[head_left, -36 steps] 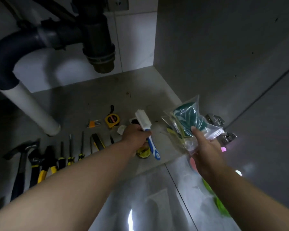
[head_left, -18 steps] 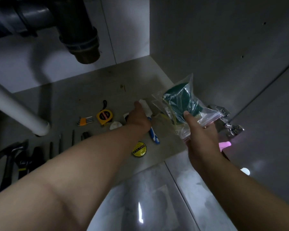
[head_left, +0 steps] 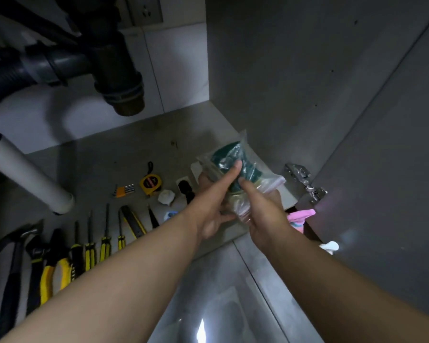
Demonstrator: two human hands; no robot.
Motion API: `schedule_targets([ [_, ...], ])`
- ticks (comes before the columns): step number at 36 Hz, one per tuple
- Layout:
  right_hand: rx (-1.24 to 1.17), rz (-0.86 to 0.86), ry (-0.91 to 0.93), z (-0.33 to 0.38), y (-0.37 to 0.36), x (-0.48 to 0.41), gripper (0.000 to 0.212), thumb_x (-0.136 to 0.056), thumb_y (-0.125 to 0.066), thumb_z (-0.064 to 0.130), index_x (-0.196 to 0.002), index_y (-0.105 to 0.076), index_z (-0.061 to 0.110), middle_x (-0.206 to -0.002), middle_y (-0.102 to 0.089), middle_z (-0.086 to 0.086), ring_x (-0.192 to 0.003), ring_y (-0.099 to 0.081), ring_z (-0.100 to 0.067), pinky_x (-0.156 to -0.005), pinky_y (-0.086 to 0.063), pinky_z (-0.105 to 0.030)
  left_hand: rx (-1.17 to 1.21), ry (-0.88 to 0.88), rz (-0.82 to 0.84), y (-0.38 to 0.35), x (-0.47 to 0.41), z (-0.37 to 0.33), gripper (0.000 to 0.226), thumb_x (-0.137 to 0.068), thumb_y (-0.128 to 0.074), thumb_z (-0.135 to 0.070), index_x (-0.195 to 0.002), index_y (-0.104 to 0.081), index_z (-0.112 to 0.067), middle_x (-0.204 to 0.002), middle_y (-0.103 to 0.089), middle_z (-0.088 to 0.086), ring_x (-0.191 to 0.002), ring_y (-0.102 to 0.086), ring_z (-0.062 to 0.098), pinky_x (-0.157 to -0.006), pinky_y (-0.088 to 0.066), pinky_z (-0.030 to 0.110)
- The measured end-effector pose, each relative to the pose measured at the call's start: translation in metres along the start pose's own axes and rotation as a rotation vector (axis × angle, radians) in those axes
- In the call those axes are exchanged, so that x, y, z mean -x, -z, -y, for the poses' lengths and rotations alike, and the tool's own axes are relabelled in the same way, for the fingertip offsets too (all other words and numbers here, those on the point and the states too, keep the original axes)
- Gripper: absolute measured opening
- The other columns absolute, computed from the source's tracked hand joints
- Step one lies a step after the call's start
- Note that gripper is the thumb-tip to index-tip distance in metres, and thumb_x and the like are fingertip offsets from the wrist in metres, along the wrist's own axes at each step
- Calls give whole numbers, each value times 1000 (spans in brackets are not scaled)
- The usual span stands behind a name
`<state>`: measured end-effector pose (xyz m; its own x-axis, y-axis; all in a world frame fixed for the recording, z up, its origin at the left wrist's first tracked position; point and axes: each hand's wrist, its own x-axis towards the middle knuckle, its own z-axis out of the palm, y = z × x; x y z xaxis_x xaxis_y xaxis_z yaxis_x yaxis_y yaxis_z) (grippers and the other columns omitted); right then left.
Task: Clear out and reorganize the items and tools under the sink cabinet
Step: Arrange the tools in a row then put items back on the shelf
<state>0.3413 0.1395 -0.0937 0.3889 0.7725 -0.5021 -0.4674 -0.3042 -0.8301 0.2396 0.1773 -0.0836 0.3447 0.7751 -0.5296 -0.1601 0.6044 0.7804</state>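
The brush has been released. The bag of green scouring pads point(head_left: 229, 154) is now grasped by the fingers point(head_left: 234, 169) of the left hand point(head_left: 208, 209) and the right hand point(head_left: 265, 219) together, likely for placement.

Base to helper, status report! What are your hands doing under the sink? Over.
Left hand and right hand both grip the plastic bag, green stuff inside. Bag held over cabinet floor. Screwdrivers lie in a row to the left, apart from it.

Home under-sink cabinet: drain trap point(head_left: 119, 78), tiled wall point(head_left: 181, 68).
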Motion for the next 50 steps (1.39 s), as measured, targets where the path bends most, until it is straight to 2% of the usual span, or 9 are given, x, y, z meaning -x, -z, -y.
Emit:
schedule_targets([
  [6, 140, 83, -39, 6, 12, -18, 53, -80, -76, 35, -126, -59, 16, -112, -73, -10, -105, -69, -29, -99, -53, -52, 64, -104, -98, -8, -43, -6, 52, -85, -81, -28, -128, -53, -26, -109, -77, 3, -96, -76, 25, -83, -60, 53],
  [10, 232, 4, -70, 9, 23, -36, 65, -81, -72, 43, -137, -51, 18, -129, -61, -5, -117, -58, -24, -105, -48, -48, -16, -118, -106, -12, -81, -20, 52, -88, -78, -29, -133, -58, -15, -119, -73, 12, -103, -73, 31, -91, -56, 59],
  [17, 85, 78, -159, 24, 30, -79, 24, -93, -65, 31, -114, -63, 20, -103, -61, -2, -103, -61, -22, -83, -56, -41, -136, -97, -141, -35, -127, -32, 39, -95, -69, -29, -129, -63, -11, -116, -74, 13, -105, -72, 32, -93, -56, 57],
  [20, 50, 87, -160, 25, 27, -94, 24, -96, -56, 20, -117, -66, 12, -103, -63, -11, -94, -61, -26, -91, -57, -51, -143, -65, -149, -50, -142, -31, 37, -99, -62, -27, -131, -62, -8, -122, -71, 15, -111, -70, 32, -99, -54, 53],
  [28, 33, -18, -166, 22, 30, -111, 20, -99, -51, 13, -95, -70, 8, -98, -75, -17, -85, -72, -30, -79, -61, -43, -247, -74, -261, -47, -155, -31, 41, -100, -55, -37, -127, -65, -8, -118, -72, 12, -105, -71, 29, -95, -58, 46],
  [34, 35, 16, -109, 27, 19, -118, 23, -101, -51, 14, -115, -67, 5, -112, -72, -22, -106, -69, -37, -94, -55, -56, -291, -26, -269, -39, -155, -39, 28, -95, -62, -14, -124, -62, -12, -105, -72, 11, -84, -71, 22, -49, -58, 29],
  [42, 126, -53, -47, 22, 15, -121, 26, -96, -53, 15, -116, -66, 6, -112, -71, -17, -103, -69, -34, -94, -56, -52, -293, -74, -290, -46, -162, -42, 42, -92, -69, -12, -132, -58, -7, -121, -69, 14, -105, -70, 29, -81, -62, 46],
  [47, 574, 8, 7, -2, 13, -113, 21, -89, -57, 18, -102, -62, 3, -94, -60, -20, -86, -58, -31, -77, -47, -38, -324, -79, -248, -21, -156, -47, 40, -97, -62, -43, -123, -65, -13, -117, -72, 10, -97, -70, 25, -80, -62, 39],
  [50, 911, 195, 52, -21, 2, -95, 25, -89, -61, 22, -103, -67, 2, -95, -64, -15, -89, -61, -28, -74, -41, -27, -704, -146, -357, 10, -149, -57, 49, -98, -57, -44, -125, -66, -4, -130, -65, 16, -107, -65, 33, -94, -55, 39],
])
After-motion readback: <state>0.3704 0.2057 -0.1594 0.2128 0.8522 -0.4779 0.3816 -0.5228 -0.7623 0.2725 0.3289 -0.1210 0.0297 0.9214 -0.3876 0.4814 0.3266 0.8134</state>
